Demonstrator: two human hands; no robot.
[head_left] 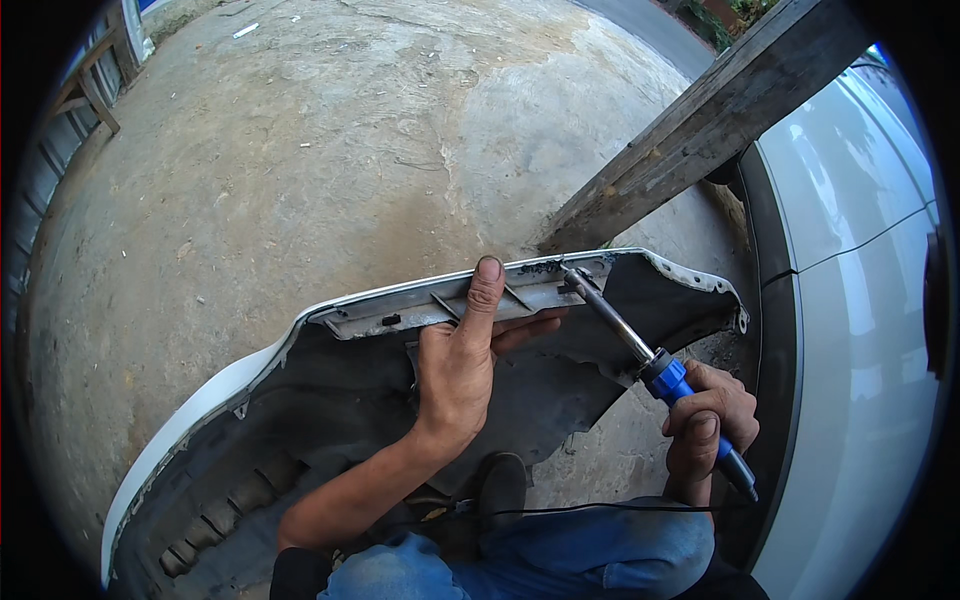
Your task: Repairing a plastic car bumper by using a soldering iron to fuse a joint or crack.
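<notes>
A car bumper (330, 380) lies across my lap, its dark inner side facing me and its white painted rim curving along the far edge. My left hand (455, 365) grips the bumper's ribbed upper flange, thumb over the rim and fingers tucked behind the ledge. In my right hand (712, 420) is a blue-handled soldering iron (665, 378), tilted up to the left. Its metal tip meets the flange right of my left thumb, by a rough, blackened strip (543, 267) along the rim.
A thin black cord (600, 507) runs over my jeans from the iron's handle. A wooden post (700, 125) stands on the concrete floor (300, 170) beyond the bumper. A white car (860, 330) is close on the right, and a wooden frame (95, 85) is at far left.
</notes>
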